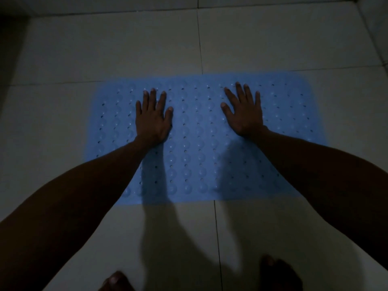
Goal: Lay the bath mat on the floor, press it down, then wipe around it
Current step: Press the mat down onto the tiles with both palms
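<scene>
At the far left the light is dim and a dark strip runs down the edge of the pale tiled floor [63,49], whose grout lines cross behind and in front of the mat [199,143]. The mat is blue, rectangular, studded with rows of round bumps and small holes, and it lies flat on the tiles with its long side running left to right, spanning several tiles. Its left edge sits well in from the dark strip. The left arm reaches in from the lower left corner, and the left hand [152,118] lies palm down on the left-centre part of the mat, fingers straight and slightly spread, flat against the surface. A shadow of that arm falls across the mat's near half and onto the tile in front of it. Between the two hands a bare band of mat shows. The right hand [244,114] lies palm down on the right-centre part, fingers straight and fanned wider, thumb pointing toward the left hand, with its arm coming in from the right edge. At the bottom, a bare foot [117,280] shows left of centre and another foot [279,271] to the right, both on the tile just short of the mat. Along the top and right, the floor meets a pale wall [373,22].
</scene>
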### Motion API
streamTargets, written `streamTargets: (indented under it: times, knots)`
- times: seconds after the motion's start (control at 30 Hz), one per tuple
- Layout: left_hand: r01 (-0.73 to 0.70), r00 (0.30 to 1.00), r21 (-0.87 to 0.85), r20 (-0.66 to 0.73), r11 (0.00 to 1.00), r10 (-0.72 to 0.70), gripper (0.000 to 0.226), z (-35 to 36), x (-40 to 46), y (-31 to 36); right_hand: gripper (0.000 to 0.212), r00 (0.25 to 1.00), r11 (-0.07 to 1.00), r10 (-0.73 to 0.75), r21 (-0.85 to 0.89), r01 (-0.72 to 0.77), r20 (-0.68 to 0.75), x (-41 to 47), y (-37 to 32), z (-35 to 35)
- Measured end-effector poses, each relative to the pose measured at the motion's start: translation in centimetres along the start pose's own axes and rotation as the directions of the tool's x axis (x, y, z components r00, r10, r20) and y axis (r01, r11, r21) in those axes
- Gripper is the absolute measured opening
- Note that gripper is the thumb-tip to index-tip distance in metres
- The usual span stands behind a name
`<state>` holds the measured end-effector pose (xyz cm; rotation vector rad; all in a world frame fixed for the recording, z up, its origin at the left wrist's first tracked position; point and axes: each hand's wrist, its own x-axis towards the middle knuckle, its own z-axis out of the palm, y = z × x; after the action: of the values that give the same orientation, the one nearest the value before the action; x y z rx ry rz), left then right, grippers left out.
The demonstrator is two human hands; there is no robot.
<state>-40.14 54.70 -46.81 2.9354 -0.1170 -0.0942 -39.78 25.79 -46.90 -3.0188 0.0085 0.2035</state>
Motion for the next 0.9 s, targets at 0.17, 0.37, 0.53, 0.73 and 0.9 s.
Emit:
streamTargets:
  times: [0.17,0.37,0.53,0.73,0.9]
  knots:
    - [0.009,1.000,0.002,0.010,1.000,-0.009,0.066,0.3,-1.2,0.2,0.065,1.000,1.000,-0.016,0.021,0.016,0.001,-1.6,0.4,0.1]
    - [-0.003,1.000,0.013,0.012,1.000,0.003,0.065,0.5,-2.8,0.3,0.066,1.000,1.000,-0.004,-0.011,0.004,0.012,-3.2,0.5,0.3]
    - [0.008,1.000,0.016,0.024,1.000,-0.008,0.065,0.5,-2.7,0.4,0.066,1.000,1.000,-0.001,-0.002,0.002,0.016,-3.1,0.6,0.4]
    - [0.004,1.000,0.010,0.011,1.000,-0.005,0.065,0.5,-2.9,0.5,0.065,1.000,0.999,-0.026,0.031,0.026,-0.016,-3.2,0.8,0.3]
    - [0.027,1.000,0.022,0.008,0.999,-0.027,0.064,0.6,-3.2,0.6,0.065,0.999,0.998,-0.034,0.043,0.035,-0.016,-3.4,0.9,0.3]
